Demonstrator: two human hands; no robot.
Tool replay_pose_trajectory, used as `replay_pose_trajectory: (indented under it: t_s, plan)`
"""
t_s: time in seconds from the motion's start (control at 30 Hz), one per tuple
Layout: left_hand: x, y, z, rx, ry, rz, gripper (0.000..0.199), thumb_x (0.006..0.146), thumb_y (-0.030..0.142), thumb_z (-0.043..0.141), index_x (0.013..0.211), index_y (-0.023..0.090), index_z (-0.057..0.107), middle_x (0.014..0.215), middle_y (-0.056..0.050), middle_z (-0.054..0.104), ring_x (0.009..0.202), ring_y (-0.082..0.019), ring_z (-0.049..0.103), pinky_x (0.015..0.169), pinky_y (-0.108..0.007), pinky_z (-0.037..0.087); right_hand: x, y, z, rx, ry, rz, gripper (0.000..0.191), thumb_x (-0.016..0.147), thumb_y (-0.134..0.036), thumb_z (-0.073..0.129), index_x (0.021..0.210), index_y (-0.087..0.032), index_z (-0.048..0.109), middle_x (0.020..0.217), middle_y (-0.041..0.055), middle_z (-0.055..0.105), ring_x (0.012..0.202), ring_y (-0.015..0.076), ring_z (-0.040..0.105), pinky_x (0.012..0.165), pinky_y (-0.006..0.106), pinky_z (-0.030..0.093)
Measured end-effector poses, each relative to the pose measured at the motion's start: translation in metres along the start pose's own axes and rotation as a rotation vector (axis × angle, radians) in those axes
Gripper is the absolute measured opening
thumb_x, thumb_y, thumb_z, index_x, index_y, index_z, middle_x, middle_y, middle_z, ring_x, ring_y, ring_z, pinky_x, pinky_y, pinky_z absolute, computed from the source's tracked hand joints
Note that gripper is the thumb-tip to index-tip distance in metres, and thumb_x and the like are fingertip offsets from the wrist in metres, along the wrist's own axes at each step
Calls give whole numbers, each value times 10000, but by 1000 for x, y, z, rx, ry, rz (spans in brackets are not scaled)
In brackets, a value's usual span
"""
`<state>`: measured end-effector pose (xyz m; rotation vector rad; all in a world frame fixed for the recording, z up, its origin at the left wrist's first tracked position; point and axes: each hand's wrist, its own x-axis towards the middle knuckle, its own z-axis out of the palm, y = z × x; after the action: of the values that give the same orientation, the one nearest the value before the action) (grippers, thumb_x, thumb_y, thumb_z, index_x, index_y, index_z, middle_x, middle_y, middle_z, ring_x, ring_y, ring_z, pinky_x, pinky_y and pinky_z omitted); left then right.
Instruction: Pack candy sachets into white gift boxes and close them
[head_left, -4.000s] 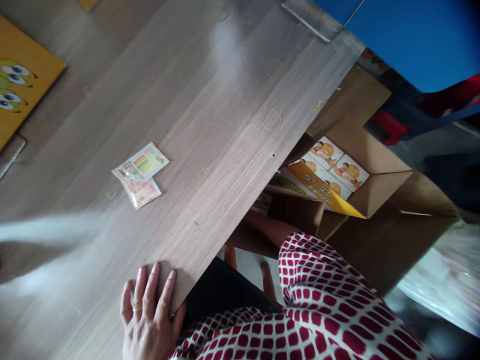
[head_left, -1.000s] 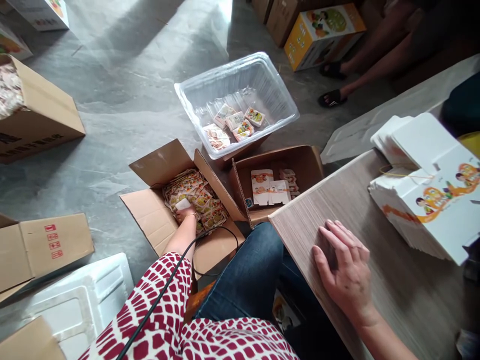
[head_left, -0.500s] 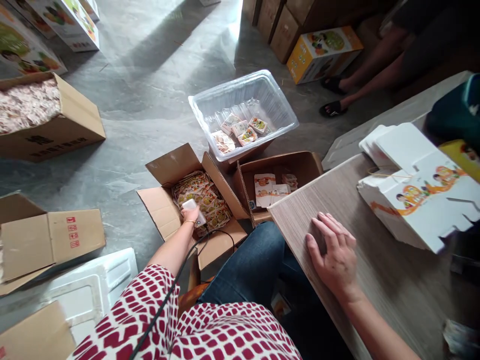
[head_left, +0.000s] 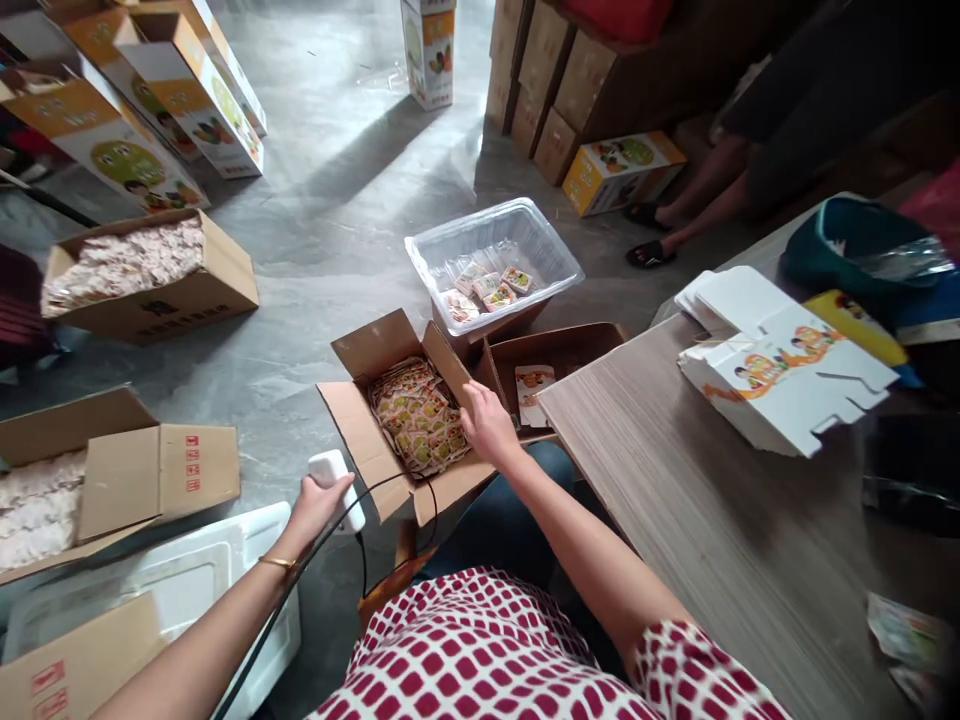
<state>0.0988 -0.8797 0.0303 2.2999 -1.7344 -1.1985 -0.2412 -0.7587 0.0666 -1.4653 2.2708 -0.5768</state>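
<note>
- Grey polished concrete floor (head_left: 337, 200) spreads across the room, marked by sunlight and long shadows. A wood-grain table (head_left: 720, 540) fills the near right.
- The left hand (head_left: 322, 505) is clenched around a white handheld device (head_left: 335, 487), raised just left of an open cardboard box (head_left: 352, 420). A black cord (head_left: 397, 478) loops from the device past the box's near flap.
- The right hand (head_left: 489, 425) is open and holds nothing. Its fingers sit at the box's right flap, though contact cannot be told.
- Printed sachets (head_left: 416, 415) lie packed inside that box.
- Farther on sits a clear plastic tray (head_left: 480, 222) holding a few loose sachets (head_left: 480, 290). To its right, a smaller cardboard box (head_left: 559, 350) holds a printed card (head_left: 534, 393).
- Tied white carton blanks (head_left: 780, 365) lie on the table. A seated co-worker's legs (head_left: 705, 190) and black sandals (head_left: 649, 254) show at far right, near stacked cartons (head_left: 555, 90).
- Half a second earlier, the left hand was down in the box and the right lay flat on the table. Both have since moved, and the view now reaches farther across the room.
- The table's edge runs just right of the right forearm. Below the left hand sits a white plastic crate (head_left: 187, 590), near but not touching.
</note>
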Motion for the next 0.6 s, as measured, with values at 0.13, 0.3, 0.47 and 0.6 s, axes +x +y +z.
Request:
replay_pose_trajectory:
  t_s: [0.13, 0.3, 0.47, 0.6]
  plan:
    - [-25, -36, -15, -20, -34, -27, 534, 681, 585, 738, 1006, 176, 629, 911, -104, 746, 930, -349, 727, 791, -435, 566, 37, 38, 49, -122, -325, 404, 640, 1007, -226, 453, 1572, 23, 285, 1582, 297, 408, 1434, 350, 456, 1148, 434, 390]
    - [-38, -46, 15, -1, -121, 41, 621, 681, 665, 701, 1042, 171, 593, 1010, -134, 731, 1007, -359, 713, 868, -442, 554, 22, 91, 62, -113, -525, 478, 379, 1014, -218, 454, 1286, -47, 655, 1283, 228, 699, 1200, 302, 666, 985, 338, 484]
    - [-30, -28, 51, 52, -127, 129, 676, 680, 615, 717, 1159, 166, 556, 1273, -178, 659, 1276, -356, 598, 1047, -430, 480, 13, 88, 76, -112, -537, 439, 359, 1010, -218, 462, 1262, -112, 695, 1271, 179, 721, 1185, 266, 682, 953, 293, 484]
    - [-12, -19, 61, 100, -114, 116, 700, 673, 599, 721, 1163, 127, 555, 1358, -229, 596, 1368, -371, 521, 1106, -423, 429, 4, 73, 90, -121, -495, 423, 390, 1028, -229, 412, 1273, -109, 690, 1237, 196, 728, 1190, 274, 684, 956, 311, 486]
